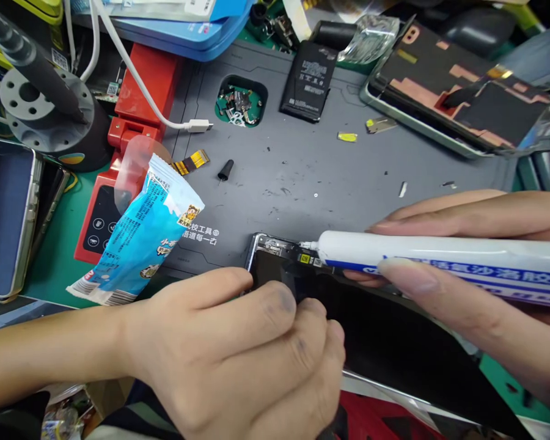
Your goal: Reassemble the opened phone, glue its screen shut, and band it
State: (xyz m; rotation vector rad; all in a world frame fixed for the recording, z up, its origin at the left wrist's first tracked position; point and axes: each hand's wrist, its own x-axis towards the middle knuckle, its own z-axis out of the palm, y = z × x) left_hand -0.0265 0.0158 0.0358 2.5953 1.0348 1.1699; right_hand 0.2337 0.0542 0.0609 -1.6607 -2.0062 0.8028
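My left hand (pixel 242 348) is closed around the near left side of a smartphone (pixel 385 330), its fingers curled at the edge. The black screen looks raised from the frame, and parts show at the far left corner. In my right hand (pixel 476 321) is a white glue tube (pixel 440 250) with blue lettering, pinched between thumb and fingers. Its fine nozzle points left at the phone's top edge, by a small yellow label. Whether the tip touches the frame, I cannot tell. A black cone-shaped cap (pixel 226 169) with a thin pin lies on the grey mat (pixel 275 165).
Left of the mat are a blue snack packet (pixel 142 238), a red device (pixel 142 85), a round tool holder (pixel 50 122) and a white cable (pixel 137 73). Farther back lie a phone battery (pixel 309 79) and an opened phone (pixel 458 91). Small scraps dot the mat.
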